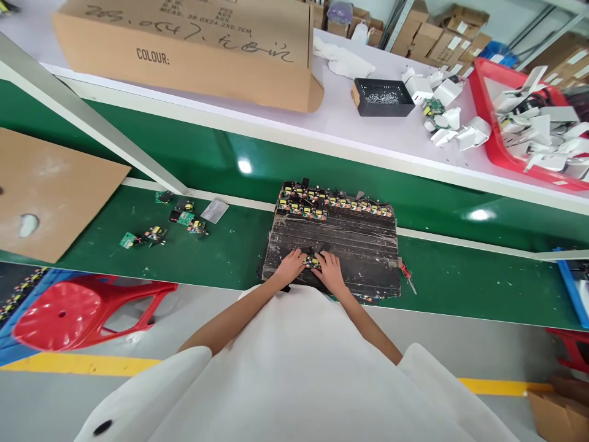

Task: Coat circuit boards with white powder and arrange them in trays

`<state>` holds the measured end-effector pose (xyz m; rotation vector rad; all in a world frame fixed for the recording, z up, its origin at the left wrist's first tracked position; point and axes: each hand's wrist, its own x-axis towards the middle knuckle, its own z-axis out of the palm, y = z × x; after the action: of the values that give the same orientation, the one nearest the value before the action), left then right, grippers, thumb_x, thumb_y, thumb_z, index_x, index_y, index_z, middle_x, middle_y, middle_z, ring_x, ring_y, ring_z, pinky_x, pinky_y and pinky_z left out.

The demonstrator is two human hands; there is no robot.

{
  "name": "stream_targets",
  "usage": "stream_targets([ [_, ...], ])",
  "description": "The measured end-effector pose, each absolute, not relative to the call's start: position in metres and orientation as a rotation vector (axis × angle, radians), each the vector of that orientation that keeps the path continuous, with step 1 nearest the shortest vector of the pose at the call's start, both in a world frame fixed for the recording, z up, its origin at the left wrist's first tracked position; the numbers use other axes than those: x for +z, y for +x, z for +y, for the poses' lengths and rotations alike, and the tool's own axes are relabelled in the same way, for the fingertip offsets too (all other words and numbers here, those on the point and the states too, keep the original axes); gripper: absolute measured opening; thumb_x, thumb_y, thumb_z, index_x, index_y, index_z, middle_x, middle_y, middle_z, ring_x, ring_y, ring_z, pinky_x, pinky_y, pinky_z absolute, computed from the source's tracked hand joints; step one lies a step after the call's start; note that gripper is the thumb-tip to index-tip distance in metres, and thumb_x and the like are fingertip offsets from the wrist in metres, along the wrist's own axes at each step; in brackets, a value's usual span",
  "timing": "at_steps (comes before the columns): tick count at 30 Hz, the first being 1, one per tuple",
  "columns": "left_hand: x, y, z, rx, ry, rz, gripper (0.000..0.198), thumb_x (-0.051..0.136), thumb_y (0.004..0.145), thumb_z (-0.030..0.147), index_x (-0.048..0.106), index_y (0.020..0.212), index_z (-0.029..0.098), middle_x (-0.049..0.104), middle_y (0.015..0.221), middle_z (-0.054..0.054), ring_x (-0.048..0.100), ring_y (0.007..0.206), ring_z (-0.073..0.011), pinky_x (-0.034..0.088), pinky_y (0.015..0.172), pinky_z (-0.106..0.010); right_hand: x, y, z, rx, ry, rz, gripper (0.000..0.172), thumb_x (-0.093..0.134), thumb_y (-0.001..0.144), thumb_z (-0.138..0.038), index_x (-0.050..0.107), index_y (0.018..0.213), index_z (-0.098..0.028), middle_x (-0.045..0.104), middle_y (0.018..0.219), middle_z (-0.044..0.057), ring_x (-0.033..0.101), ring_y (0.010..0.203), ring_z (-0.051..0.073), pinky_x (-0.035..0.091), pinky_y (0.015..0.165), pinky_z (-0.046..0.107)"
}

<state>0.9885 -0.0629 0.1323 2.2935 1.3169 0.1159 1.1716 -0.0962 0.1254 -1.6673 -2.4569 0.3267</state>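
Observation:
Both hands meet over the near half of a worn black slotted board point(340, 236). Between them is a small circuit board point(311, 262) with yellow and dark parts. My left hand point(291, 266) is closed on its left end, fingertips at the edge. My right hand point(330, 271) grips the right end in the same way. Rows of similar circuit boards point(338, 201) stand along the far side of the black board. The undersides of the fingers are hidden.
Loose circuit boards point(185, 218) lie to the left beside a clear bag point(215, 210). Red-handled pliers point(407, 275) rest at right. A raised shelf point(340, 132) holds a carton point(184, 61), a black tray of screws point(384, 98) and a red bin point(494, 138). A red stool point(59, 313) stands left.

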Motion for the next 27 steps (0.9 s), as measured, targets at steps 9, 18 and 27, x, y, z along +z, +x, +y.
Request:
stream_targets([
  [9,0.144,0.967,-0.06,0.203,2.113,1.292,0.021,0.045,0.086,0.014,0.059,0.102,0.015,0.063,0.103,-0.007,0.059,0.099,-0.0182,0.046,0.09,-0.03,0.112,1.151,-0.079,0.307,-1.506,-2.628,0.044,0.049,0.093,-0.048,0.054,0.12,-0.014,0.053,0.109,0.016,0.048,0.097,0.03,0.038,0.082,0.04],
  [18,0.143,0.961,-0.059,0.215,2.015,1.329,0.026,0.044,0.086,0.018,0.061,0.104,0.014,0.064,0.107,-0.009,0.06,0.101,-0.0202,0.046,0.092,-0.032,0.114,1.184,-0.062,0.278,-1.335,-2.743,0.035,0.056,0.091,-0.043,0.058,0.112,-0.015,0.056,0.098,0.011,0.051,0.093,0.026,0.039,0.082,0.034],
  [27,0.143,0.961,-0.057,0.172,2.006,1.334,0.024,0.044,0.084,0.015,0.064,0.097,0.015,0.065,0.106,-0.009,0.06,0.1,-0.0206,0.045,0.092,-0.033,0.147,1.25,0.056,0.113,-1.468,-2.596,0.038,0.049,0.094,-0.043,0.057,0.116,-0.013,0.053,0.102,0.016,0.049,0.099,0.031,0.038,0.088,0.043],
])
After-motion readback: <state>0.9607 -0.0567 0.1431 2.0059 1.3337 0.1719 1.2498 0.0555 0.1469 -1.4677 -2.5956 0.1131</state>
